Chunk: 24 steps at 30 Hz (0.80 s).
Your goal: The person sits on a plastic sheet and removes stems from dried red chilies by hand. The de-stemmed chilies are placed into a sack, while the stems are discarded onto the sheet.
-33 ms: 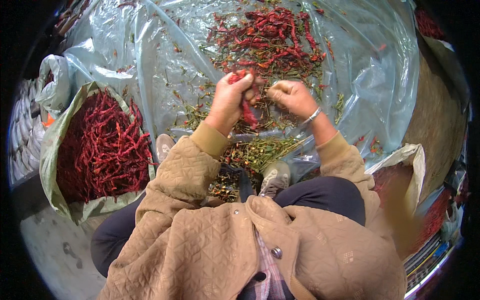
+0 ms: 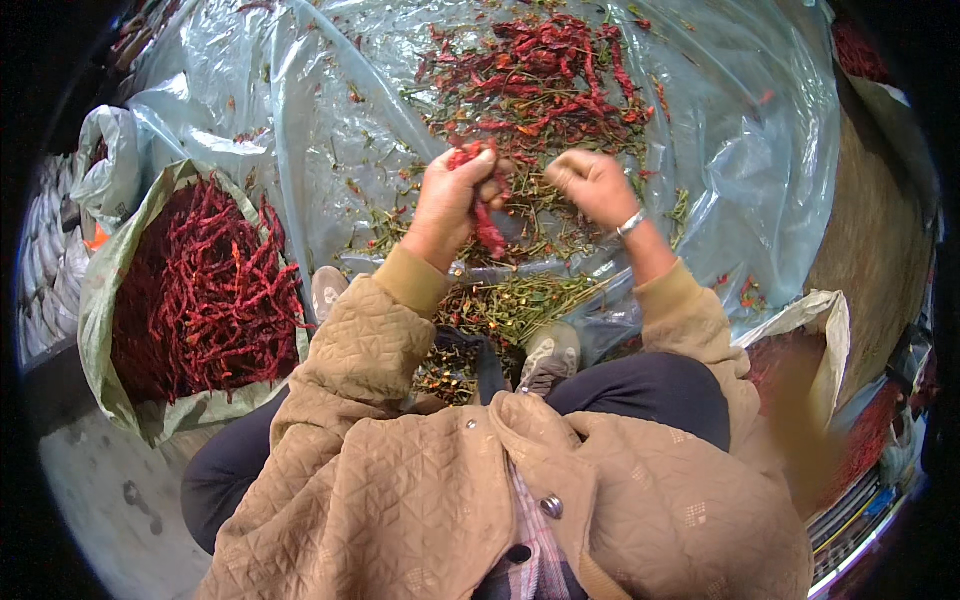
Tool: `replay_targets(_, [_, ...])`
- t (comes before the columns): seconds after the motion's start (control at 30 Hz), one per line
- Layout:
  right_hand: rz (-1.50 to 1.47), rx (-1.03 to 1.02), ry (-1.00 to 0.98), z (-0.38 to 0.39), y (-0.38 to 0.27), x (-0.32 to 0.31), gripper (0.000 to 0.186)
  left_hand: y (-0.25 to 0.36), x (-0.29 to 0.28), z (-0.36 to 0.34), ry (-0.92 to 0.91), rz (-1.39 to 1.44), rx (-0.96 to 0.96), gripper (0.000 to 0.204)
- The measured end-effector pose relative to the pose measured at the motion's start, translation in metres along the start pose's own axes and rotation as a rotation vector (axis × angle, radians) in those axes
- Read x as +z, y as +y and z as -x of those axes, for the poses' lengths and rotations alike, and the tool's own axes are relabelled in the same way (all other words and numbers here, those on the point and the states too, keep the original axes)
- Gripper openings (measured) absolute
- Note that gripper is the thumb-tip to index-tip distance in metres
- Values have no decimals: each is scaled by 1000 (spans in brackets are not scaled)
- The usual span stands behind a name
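My left hand is closed round several dried red chili peppers, whose ends stick out above the thumb and hang below the fingers. To its right, apart from it, my right hand has its fingers curled in and wears a silver bracelet on the wrist. Whatever those fingers pinch, if anything, is hidden and blurred. Beyond both hands lies a loose pile of dried chilies on clear plastic sheeting. Green and brown stems are scattered beneath the hands and heaped by my shoes.
An open woven sack full of dried chilies stands at my left. Another pale sack with red contents is at my right. Beside the sheet on the right is a brown board.
My hands have drawn a little apart. The left, still holding the chilies, has shifted slightly left; the right has moved slightly up and to the right.
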State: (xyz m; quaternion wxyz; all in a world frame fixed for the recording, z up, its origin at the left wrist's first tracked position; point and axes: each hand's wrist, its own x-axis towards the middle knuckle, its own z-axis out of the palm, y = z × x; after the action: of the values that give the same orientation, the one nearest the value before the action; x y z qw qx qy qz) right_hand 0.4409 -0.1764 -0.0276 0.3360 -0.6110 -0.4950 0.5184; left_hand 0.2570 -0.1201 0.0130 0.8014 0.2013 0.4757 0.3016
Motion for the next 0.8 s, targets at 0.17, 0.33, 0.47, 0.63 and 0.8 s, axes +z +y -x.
replay_targets(0.17, [672,-433,232,-56,8,4,17,-15,-49,12,10,107,-128,17])
replay_targets(0.33, [990,7,20,-74,23,-15,18,-12,-65,27,14,172,-42,15])
replay_targets(0.47, [790,-234,82,-70,13,-1,21,-13,-76,21,51,145,-3,7])
replay_targets(0.63, [855,-388,77,-85,18,24,18,-14,-42,17,38,93,-71,7])
replay_targets(0.8, [250,-177,119,-53,4,17,18,-15,-42,4,151,104,1,11])
